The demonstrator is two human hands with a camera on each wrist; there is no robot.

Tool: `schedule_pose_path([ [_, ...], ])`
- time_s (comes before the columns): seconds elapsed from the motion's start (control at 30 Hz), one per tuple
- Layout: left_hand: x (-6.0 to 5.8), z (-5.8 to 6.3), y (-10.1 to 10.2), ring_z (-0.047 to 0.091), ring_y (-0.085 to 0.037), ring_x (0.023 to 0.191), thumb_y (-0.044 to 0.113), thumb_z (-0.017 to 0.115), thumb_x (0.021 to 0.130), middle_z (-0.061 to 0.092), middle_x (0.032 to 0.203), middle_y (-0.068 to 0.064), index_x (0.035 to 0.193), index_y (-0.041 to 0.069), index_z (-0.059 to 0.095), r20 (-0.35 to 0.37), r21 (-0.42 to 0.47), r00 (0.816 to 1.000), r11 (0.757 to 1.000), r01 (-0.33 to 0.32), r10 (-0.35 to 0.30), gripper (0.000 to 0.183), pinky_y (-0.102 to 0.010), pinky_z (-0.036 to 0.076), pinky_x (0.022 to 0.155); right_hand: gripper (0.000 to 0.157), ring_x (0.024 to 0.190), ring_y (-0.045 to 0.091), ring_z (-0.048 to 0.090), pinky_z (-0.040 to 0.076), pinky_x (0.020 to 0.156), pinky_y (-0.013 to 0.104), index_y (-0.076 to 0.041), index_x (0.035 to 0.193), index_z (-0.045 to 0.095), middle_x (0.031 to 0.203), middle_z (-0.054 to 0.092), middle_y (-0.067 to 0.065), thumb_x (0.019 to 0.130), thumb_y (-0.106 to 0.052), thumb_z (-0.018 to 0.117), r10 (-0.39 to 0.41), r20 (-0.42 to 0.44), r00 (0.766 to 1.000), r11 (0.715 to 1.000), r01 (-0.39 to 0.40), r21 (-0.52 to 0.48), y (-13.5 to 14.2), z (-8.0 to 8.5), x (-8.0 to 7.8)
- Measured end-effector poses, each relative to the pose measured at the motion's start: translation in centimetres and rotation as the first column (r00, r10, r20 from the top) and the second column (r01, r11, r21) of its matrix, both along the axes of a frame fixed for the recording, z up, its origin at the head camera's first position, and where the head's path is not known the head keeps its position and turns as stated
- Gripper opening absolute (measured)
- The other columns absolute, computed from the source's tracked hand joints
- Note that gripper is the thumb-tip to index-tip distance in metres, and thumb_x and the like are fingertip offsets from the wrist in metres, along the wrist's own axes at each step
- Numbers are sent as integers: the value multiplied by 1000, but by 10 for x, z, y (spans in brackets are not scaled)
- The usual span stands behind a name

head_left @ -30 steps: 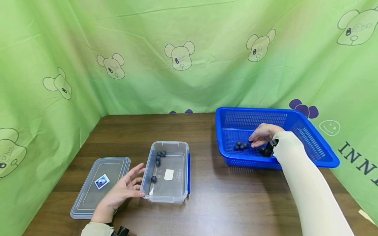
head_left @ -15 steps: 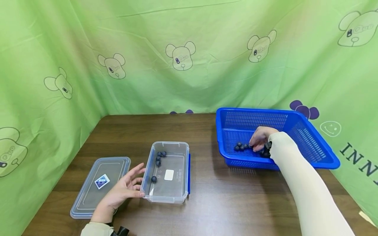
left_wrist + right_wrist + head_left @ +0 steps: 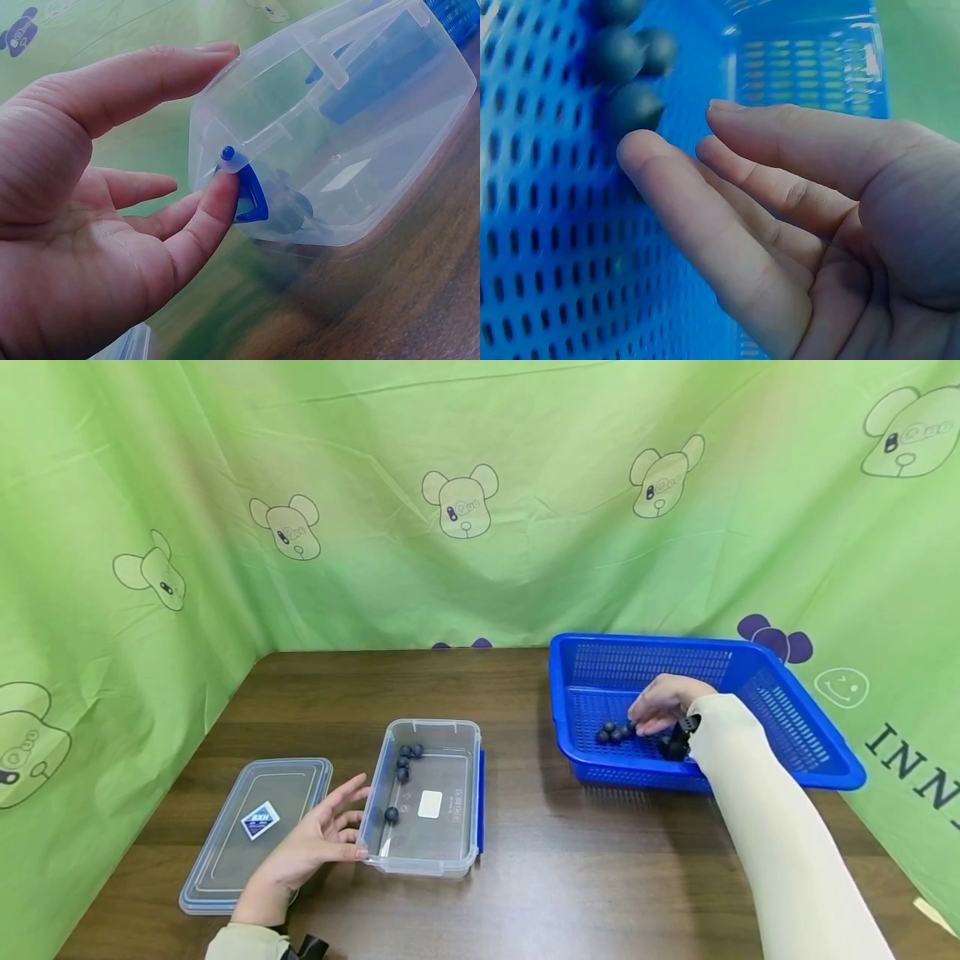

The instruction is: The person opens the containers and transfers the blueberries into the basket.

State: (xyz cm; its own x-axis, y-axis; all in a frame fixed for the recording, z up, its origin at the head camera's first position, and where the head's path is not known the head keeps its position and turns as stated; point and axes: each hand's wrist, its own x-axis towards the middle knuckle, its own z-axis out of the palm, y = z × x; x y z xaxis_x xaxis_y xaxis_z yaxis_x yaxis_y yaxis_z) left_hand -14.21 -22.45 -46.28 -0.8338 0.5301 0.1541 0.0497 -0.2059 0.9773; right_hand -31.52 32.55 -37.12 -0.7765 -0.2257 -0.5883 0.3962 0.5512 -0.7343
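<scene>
Green-curtained wooden table point(image 3: 525, 827): right hand point(image 3: 660, 703), fingers loose, reaching for berries point(image 3: 613, 732) just beyond fingertips in blue basket point(image 3: 787, 727); left hand point(image 3: 315, 843), flat, steadying clear container point(image 3: 450, 852). Next, probably: pinch one gently.

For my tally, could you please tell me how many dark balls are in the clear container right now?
4. Three sit clustered near the far left corner of the clear container. One lies alone nearer the left hand, at. None appears hidden.

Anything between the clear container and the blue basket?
Nothing: head view shows only bare brown table between the clear container and the blue basket.
</scene>
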Motion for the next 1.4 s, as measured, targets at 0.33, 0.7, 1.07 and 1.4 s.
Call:
schedule_pose_path([
  [0.33,-2,-3,0,59,-21,109,-9,73,82,35,148,-15,156,-1,19,-3,5,1000,1000,9,-9,92,-29,56,85,11,79,20,72,58,79,33,0,104,69,87,72,14,97,-2,60,-59,-41,997,976,50,-213,-2,16,2],
  [0.7,-2,0,1,60,-21,107,-6,74,82,33,148,-20,156,1,21,8,-9,1000,1000,-2,2,91,-29,56,85,12,82,20,72,57,84,36,-1,105,67,91,72,14,97,0,58,-27,-107,994,961,-3,-278,-19,22,3],
  [1.07,-2,-1,1,60,-22,107,-7,73,82,34,148,-19,157,3,23,7,-4,1000,1000,0,1,91,-30,56,85,41,81,21,72,58,82,38,20,129,48,92,71,16,94,4,60,83,-206,975,952,-139,-273,-73,39,6],
  [1.4,-1,0,0,60,-21,108,-8,73,82,34,148,-19,156,11,28,9,-2,1000,1000,0,0,89,-29,56,85,33,76,20,71,59,77,37,15,121,56,91,71,17,91,4,63,159,-231,960,936,-221,-275,-127,36,10],
])
